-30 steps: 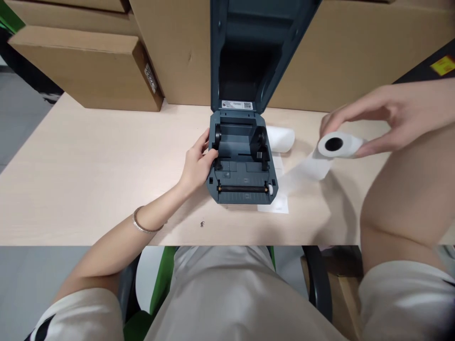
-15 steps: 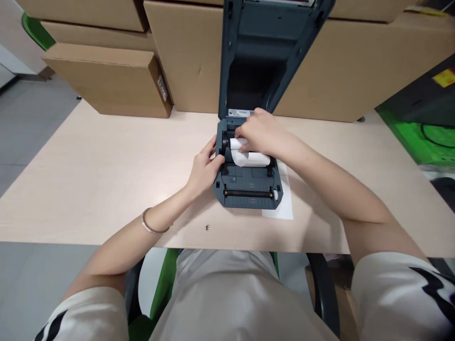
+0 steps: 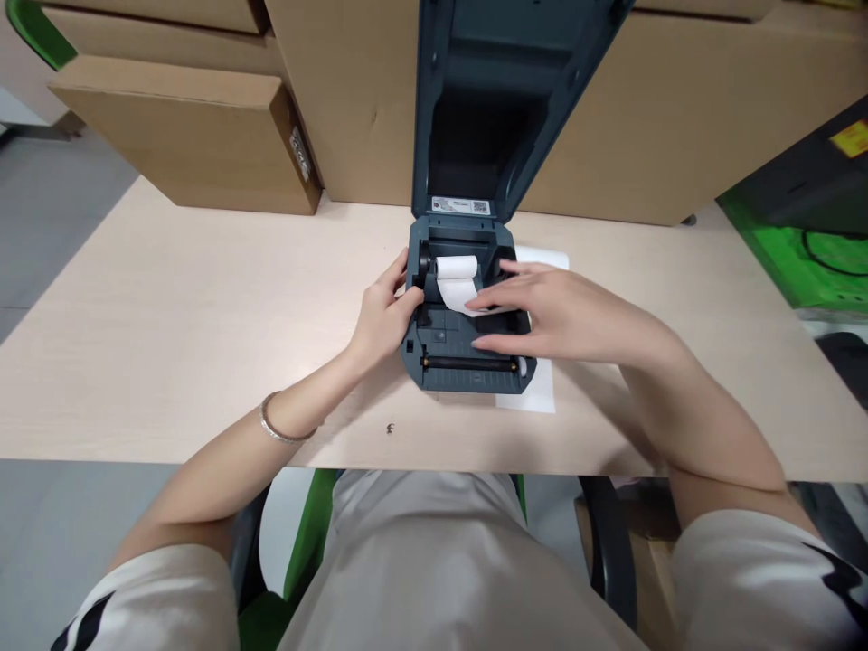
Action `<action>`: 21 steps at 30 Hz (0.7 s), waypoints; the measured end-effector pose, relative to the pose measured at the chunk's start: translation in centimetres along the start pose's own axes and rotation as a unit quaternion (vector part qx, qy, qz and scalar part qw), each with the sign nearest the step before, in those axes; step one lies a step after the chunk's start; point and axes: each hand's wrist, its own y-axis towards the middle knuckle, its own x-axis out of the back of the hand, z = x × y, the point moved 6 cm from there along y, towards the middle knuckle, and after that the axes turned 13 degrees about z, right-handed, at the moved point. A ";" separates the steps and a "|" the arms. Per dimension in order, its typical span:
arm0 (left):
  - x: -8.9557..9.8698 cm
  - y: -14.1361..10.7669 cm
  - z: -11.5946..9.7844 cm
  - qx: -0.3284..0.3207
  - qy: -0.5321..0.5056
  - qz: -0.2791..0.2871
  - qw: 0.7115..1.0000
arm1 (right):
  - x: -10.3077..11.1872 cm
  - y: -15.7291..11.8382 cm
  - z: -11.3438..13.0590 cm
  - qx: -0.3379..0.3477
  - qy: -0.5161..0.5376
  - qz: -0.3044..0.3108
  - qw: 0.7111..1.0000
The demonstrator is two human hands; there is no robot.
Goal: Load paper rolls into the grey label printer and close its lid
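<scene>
A dark grey label printer (image 3: 467, 339) rests on the table with its lid (image 3: 492, 54) raised. Inside it lies a small white paper roll (image 3: 457, 266), its loose end (image 3: 456, 294) hanging toward the front. My left hand (image 3: 388, 312) grips the printer's left side, thumb over the rim and fingers along the outer wall. Over the right half of the bay is my right hand (image 3: 542, 307), fingers spread. Its fingertips reach the loose paper end; whether they press on it cannot be told. Along the printer's front runs a black roller (image 3: 467, 363).
A white sheet (image 3: 542, 398) lies partly under the printer. Cardboard boxes (image 3: 190, 136) line the back of the table (image 3: 169, 344). A small dark mark or scrap (image 3: 390, 429) shows near the front edge. At far right sits a green and black object (image 3: 827, 262).
My right hand has let go of the paper roll and moved right and toward me, its fingers spreading. More of the roll shows. My left hand keeps its hold on the printer.
</scene>
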 end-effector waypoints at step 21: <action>0.4 0.3 -0.1 0.034 0.038 0.006 0.999 | -5.0 -3.9 8.3 0.143 -0.330 -0.233 0.903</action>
